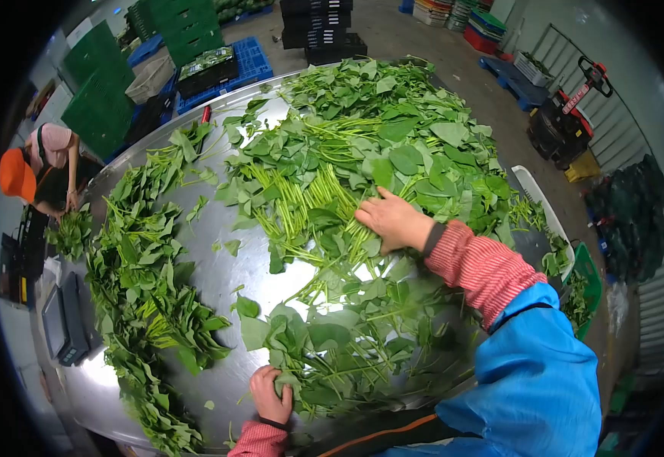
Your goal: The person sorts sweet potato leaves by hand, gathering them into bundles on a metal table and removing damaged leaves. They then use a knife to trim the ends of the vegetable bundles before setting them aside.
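A wide heap of leafy green stems (317, 194) covers the middle and right of a metal table (214, 286). My right hand (394, 218) lies on the stems near the heap's centre, fingers spread, palm down. At the near edge my left hand (271, 394) has its fingers curled round leaves at the corner of a looser pile of greens (347, 343). Its fingertips are partly among the leaves. Both arms wear red checked cuffs, and a blue sleeve covers my right forearm.
Bunched greens (142, 259) run down the table's left side. A scale (64, 320) sits at far left, near a person in an orange cap (17, 175) handling greens. A red-handled tool (206, 114) lies at the far edge. A white tray (545, 206) and green crate (591, 286) stand right.
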The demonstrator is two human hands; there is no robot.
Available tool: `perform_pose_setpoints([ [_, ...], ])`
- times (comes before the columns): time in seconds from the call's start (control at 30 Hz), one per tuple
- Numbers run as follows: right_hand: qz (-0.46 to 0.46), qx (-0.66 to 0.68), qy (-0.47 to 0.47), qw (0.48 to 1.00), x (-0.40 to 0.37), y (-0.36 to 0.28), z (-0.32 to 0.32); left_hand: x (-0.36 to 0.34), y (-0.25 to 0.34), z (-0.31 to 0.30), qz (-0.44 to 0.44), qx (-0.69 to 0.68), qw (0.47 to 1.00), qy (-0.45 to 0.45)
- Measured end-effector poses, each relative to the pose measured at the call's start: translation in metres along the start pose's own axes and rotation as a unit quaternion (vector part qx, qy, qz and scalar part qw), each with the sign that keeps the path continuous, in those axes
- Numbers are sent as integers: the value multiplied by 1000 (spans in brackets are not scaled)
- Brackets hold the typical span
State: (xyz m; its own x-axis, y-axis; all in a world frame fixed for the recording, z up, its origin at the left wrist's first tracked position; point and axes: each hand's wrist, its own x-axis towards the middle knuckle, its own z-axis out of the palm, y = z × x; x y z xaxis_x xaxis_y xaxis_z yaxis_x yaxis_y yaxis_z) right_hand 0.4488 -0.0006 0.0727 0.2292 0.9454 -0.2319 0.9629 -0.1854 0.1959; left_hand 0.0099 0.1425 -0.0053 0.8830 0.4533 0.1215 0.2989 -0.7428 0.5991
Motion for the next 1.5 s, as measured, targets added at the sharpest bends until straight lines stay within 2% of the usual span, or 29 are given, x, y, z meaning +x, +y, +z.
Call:
perform_pose_setpoints([
  [0.03, -12, 14, 33, 999, -13, 1, 4, -1, 0, 1, -5, 1, 1000, 5],
  [0.07, -14, -58, 24, 998, -24, -4, 3, -2, -1, 4, -6, 0, 1000, 10],
  [0.17, 8, -170, 122, 978, -34, -10, 23, -3, 0, 8, -14, 15, 999, 27],
  [0.2, 12, -148, 153, 977, -33, -10, 27, -2, 2, 9, -15, 19, 999, 35],
  [0.3, 10, -77, 119, 990, -18, 0, 36, -1, 6, 8, -16, 26, 999, 41],
  [0.33, 1, -30, 151, 988, -14, 2, 30, -2, 5, 7, -14, 28, 999, 41],
  [0.5, 29, 106, 101, 989, -22, 24, -27, -2, 6, 8, -18, 33, 998, 48],
  [0.67, 73, 300, 195, 931, -49, 57, -90, -2, 5, 6, -26, 27, 998, 45],
  [0.77, 87, 387, 241, 886, -76, 77, -114, 4, 2, -3, -70, -29, 997, 14],
  [0.8, 142, 417, 206, 874, -88, 81, -118, 10, 9, -8, -55, -28, 997, 52],
  [0.83, 142, 498, 212, 829, -103, 68, -138, 23, 28, -21, -38, -27, 995, 90],
  [0.87, 143, 496, 227, 826, -111, 61, -142, 37, 47, -31, -21, -28, 991, 128],
  [0.9, 143, 494, 240, 823, -119, 55, -144, 50, 63, -38, -1, -92, 989, 117],
  [0.93, 118, 594, 228, 763, -132, 49, -136, 63, 79, -44, 18, -155, 982, 106],
  [0.97, 189, 518, 185, 814, -135, 24, -159, 75, 96, -48, 36, -217, 971, 94],
  [1.03, 159, 573, 257, 762, -138, -7, -139, 98, 134, -49, 42, -451, 891, -17],
  [1.1, 103, 363, 321, 869, -133, -15, -104, 118, 178, -57, 9, -574, 807, -142],
  [1.17, 201, 321, 306, 873, -133, -55, -102, 128, 207, -46, -7, -606, 768, -207],
  [1.23, 211, 261, 287, 897, -135, -79, -98, 131, 230, -50, -131, -622, 716, -291],
  [1.27, 223, 248, 283, 899, -139, -88, -97, 126, 240, -48, -140, -618, 717, -292],
  [1.37, 242, 205, 273, 908, -158, -92, -90, 113, 206, -33, -122, -599, 723, -322],
  [1.4, 246, 192, 269, 911, -167, -89, -84, 106, 198, -40, -172, -582, 731, -312],
  [1.43, 252, 180, 267, 912, -175, -85, -76, 101, 181, -44, -168, -550, 756, -313],
  [1.47, 258, 168, 266, 913, -182, -80, -65, 96, 168, -55, -175, -554, 748, -320],
  [1.5, 263, 156, 264, 915, -189, -76, -58, 90, 153, -65, -187, -529, 771, -303],
])
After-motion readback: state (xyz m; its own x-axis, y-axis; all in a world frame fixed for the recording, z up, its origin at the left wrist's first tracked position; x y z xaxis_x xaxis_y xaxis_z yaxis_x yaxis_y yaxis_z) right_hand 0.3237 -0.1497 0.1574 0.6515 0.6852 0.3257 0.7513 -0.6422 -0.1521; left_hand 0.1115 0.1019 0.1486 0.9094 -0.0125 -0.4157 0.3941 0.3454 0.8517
